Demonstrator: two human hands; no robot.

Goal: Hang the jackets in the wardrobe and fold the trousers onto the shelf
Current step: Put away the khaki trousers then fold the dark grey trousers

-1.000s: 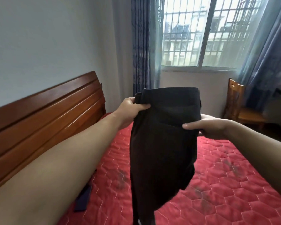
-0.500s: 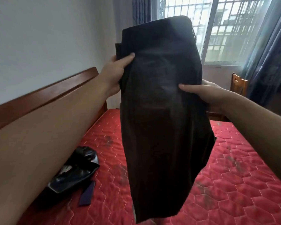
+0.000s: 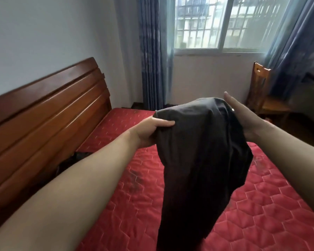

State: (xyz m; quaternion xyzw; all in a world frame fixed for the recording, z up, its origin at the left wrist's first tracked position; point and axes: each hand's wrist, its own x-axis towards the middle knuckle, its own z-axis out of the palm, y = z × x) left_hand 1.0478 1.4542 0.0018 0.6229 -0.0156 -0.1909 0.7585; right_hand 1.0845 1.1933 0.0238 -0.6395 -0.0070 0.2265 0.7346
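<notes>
Pinching trousers [image 3: 198,156] at 9 o'clock with left hand [image 3: 149,131] to hold them up; bracing 3 o'clock side with flat, straight-fingered right hand [image 3: 246,122], probably for a fold.

The dark trousers [image 3: 203,151] hang above the red bed [image 3: 261,223], mid-scene. They are bunched and rumpled at the top, pinched at the upper left by the left grip [image 3: 147,132], the rest drooping in loose folds.
</notes>
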